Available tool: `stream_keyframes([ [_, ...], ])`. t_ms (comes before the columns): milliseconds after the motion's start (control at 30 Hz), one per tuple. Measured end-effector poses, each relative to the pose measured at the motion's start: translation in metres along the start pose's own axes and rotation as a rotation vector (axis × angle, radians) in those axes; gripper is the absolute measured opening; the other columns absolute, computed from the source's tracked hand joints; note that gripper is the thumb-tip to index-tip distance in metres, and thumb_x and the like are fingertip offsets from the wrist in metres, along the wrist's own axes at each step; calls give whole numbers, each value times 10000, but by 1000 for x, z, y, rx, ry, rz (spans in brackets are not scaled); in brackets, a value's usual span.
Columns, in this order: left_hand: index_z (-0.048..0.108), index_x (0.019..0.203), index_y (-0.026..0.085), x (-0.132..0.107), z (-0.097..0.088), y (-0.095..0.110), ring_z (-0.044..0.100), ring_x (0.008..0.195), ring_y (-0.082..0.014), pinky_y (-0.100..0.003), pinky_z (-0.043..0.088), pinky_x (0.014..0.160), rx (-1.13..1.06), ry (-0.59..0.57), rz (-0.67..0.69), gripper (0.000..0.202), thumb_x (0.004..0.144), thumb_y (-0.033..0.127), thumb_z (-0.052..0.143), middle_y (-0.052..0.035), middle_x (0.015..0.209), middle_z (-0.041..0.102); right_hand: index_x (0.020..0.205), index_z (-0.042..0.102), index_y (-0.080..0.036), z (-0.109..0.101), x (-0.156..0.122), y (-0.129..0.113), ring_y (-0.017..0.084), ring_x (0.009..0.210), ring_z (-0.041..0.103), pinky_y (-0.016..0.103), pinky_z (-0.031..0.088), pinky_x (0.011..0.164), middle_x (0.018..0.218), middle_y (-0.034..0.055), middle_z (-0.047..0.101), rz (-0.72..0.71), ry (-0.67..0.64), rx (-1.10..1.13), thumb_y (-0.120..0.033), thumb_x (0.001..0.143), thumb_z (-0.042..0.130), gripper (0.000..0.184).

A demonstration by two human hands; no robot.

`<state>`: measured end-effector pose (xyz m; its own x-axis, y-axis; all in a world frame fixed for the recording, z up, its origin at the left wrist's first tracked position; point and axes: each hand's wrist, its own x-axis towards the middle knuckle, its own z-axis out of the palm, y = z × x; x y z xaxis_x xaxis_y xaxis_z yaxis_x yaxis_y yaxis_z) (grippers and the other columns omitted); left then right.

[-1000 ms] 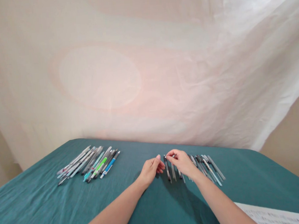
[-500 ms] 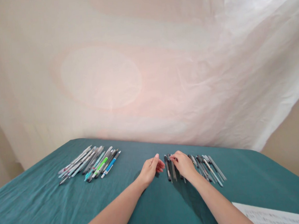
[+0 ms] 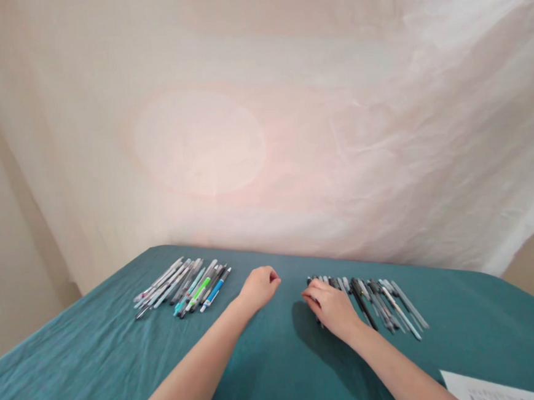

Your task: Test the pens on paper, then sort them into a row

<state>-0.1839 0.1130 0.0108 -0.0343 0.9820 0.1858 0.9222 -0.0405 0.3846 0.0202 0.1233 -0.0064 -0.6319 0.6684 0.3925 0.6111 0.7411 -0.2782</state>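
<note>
My right hand (image 3: 329, 306) rests over the left end of a row of pens (image 3: 365, 303), its fingers bent and drawn together. Pen ends peek out above and below these fingers; whether one is pinched between them is hidden. The row holds several black, grey and clear pens lying side by side, slightly slanted. My left hand (image 3: 259, 287) hovers over the cloth to the left of that row, fingers curled in and no pen showing in it. Farther left lies a second group of pens (image 3: 184, 286), mostly white and grey, with a bright green pen (image 3: 199, 293) and a blue pen (image 3: 215, 288).
A dark green cloth (image 3: 99, 361) covers the table. A pale sheet (image 3: 243, 134) hangs behind the table's far edge. At the lower right lies a white paper (image 3: 485, 389) with blurred markings.
My left hand has moved away from the right-hand row and curled its fingers. My right hand stays at the row, whose left pens now lie closer to the others. The view has turned slightly left.
</note>
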Motion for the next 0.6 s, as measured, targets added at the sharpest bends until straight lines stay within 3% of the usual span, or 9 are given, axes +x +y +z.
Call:
stream_keyframes([
  [100,626,832,114,-2,-19,-18,586,866,-227,-300,415,763,149,18,-120,162,733,194,526,-136,879,637,883,628,-213,-1,-1,-4,143,807,558,229,407,726,862,31,585,-21,-11,4,-211,868,388,241],
  [200,603,868,42,-4,-31,-36,569,915,-281,-367,414,775,274,68,-255,208,745,71,438,-227,942,592,878,625,-212,-2,-2,-5,138,791,559,226,411,722,866,29,584,-27,-7,10,-204,867,386,240],
  [333,570,929,32,-5,-37,-55,553,963,-267,-372,406,805,351,117,-343,296,756,-1,332,-241,992,568,884,623,-213,-2,-2,-5,136,782,560,228,412,726,869,29,582,-34,-5,20,-202,868,381,243],
  [600,575,921,17,-2,-33,-69,579,912,-301,-397,415,761,279,82,-418,283,741,1,357,-262,923,602,891,623,-212,-2,-3,-6,132,776,560,228,411,723,876,30,580,-31,-9,52,-204,869,375,249],
])
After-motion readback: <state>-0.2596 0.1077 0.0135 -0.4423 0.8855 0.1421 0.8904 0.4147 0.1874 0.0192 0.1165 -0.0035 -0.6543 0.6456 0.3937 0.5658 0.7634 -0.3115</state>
